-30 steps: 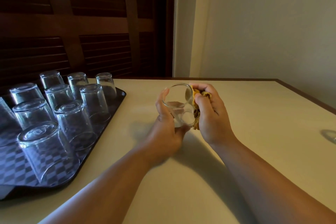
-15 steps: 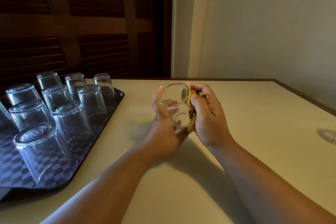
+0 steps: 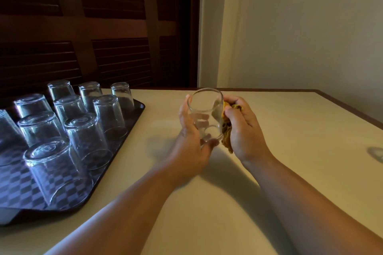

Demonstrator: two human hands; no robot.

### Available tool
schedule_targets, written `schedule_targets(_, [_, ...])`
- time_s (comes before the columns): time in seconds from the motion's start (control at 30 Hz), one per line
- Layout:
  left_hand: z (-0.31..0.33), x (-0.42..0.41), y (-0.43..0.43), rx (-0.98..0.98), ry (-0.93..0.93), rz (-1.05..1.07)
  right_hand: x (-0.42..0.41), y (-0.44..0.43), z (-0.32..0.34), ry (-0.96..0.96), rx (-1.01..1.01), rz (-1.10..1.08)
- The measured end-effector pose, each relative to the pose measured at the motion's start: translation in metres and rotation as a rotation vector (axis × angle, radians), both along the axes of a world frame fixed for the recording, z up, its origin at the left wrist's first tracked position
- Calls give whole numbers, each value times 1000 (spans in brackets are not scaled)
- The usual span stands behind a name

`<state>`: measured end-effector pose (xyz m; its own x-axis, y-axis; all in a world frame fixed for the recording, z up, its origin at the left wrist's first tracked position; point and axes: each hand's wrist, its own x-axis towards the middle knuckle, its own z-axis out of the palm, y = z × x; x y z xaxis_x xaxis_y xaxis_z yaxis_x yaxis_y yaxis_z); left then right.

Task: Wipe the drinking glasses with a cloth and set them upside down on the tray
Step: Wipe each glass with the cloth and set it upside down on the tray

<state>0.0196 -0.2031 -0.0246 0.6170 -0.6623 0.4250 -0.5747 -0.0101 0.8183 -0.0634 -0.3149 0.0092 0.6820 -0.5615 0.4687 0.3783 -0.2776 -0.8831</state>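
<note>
Over the table's (image 3: 294, 172) middle, the left hand (image 3: 190, 149) wraps the glass (image 3: 204, 114), mouth up, slightly tilted. The right hand (image 3: 245, 132) clutches the cloth (image 3: 227, 137), seemingly against its outside. The tray (image 3: 132, 122) lies left, nearer the left hand.

Glass (image 3: 205, 118) I'm holding — clear, colourless. Cloth (image 3: 227, 136) mustard yellow with darker brown patches. Tray (image 3: 141, 107) black rim, surface in a small checkerboard, dark grey against pale blue-grey. Upturned glasses (image 3: 87, 141) on it clear, picking up a bluish tint. Table (image 3: 290, 130) cream top, dark brown edge strip. Wall (image 3: 300, 27) plain off-white, greyish-green in shade. Shutters (image 3: 103, 27) behind — very dark brown, horizontal slats.
</note>
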Motion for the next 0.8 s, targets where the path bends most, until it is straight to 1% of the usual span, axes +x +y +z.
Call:
schedule_targets(0.07, [0, 3, -2, -21, 29, 25, 0, -1, -3, 40, -20, 5])
schedule_targets(0.13, [1, 4, 2, 17, 75, -11, 0, 6, -1, -7, -55, 19])
schedule_targets(0.2, [1, 1, 6, 77, 48, -71, -1, 12, 3, -58, -70, 27])
schedule_targets(0.27, [2, -1, 7, 89, 43, -96, -2, 10, 4, -46, -45, 18])
schedule_targets(0.37, [3, 0, 1, -7, 17, -8, 0, 1, 1, 39, 5, -6])
schedule_targets(0.43, [2, 3, 0, -57, 37, 24, 0, 1, -2, 79, 6, 8])
schedule_targets(0.5, [1, 4, 2, -28, 48, -14, -1, 7, 0, 27, 19, 32])
schedule_targets(0.57, [-1, 2, 5, 44, 35, -60, -4, 13, 4, -43, 16, 36])
schedule_targets(0.63, [-2, 0, 4, 80, 19, -65, -4, 11, 6, -57, 15, 30])
schedule_targets(0.73, [1, -1, 0, 21, -9, 12, -3, 2, 1, 26, 51, 5])
schedule_targets(0.8, [4, -2, 0, -38, 43, 23, -2, 1, -4, 63, 33, 18])
